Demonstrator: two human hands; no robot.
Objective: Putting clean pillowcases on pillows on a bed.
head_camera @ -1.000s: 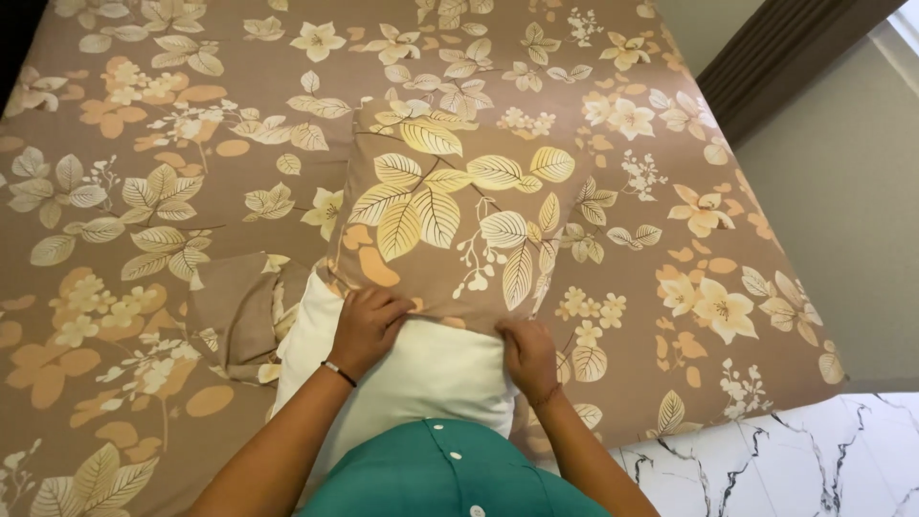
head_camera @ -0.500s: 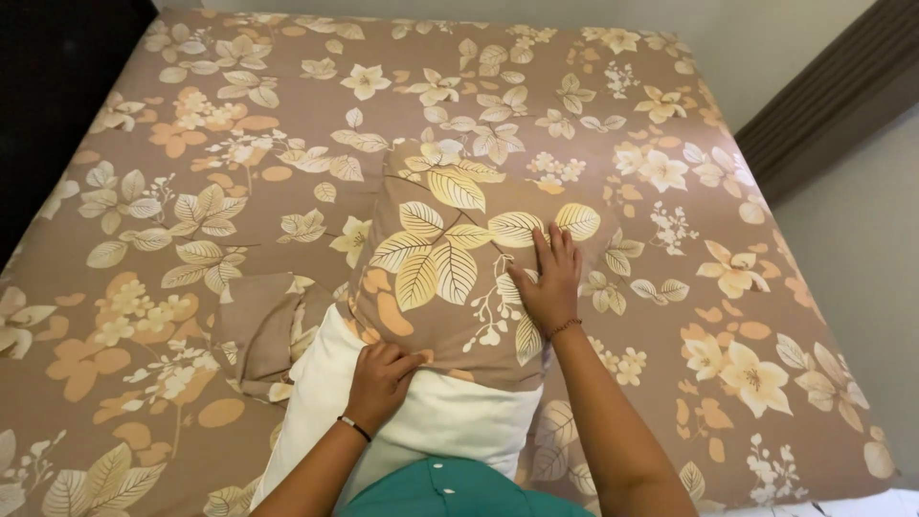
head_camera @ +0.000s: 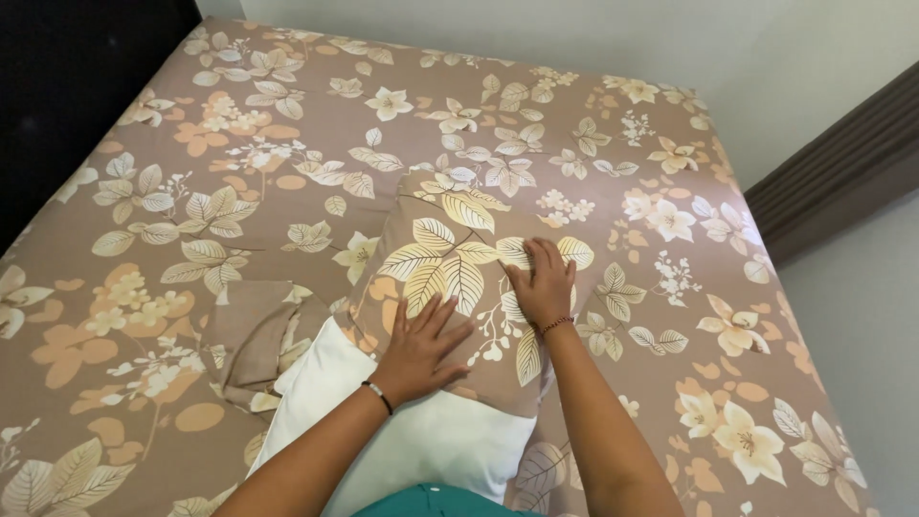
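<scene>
Left hand: left hand [head_camera: 418,347] open, fingers spread, palm flat on the brown leaf-printed fabric pillowcase [head_camera: 459,287], near its open edge; grips nothing.
Right hand: right hand [head_camera: 541,285] open, fingers together and extended, palm pressed flat on the pillowcase, further up it than the left hand; grips nothing.
Pillow: white rectangular pillow [head_camera: 421,436], partly inside the pillowcase; the bare end projects from the pillowcase toward the person.
Location: pillowcase lies on the brown floral bedsheet [head_camera: 239,144], near the bed's near edge.
Count: two hands, one pillow, one pillowcase, one folded brown floral cloth [head_camera: 254,335] just left of the pillowcase.
Arm pose: both forearms extended forward and converging; a wristband on each wrist.
</scene>
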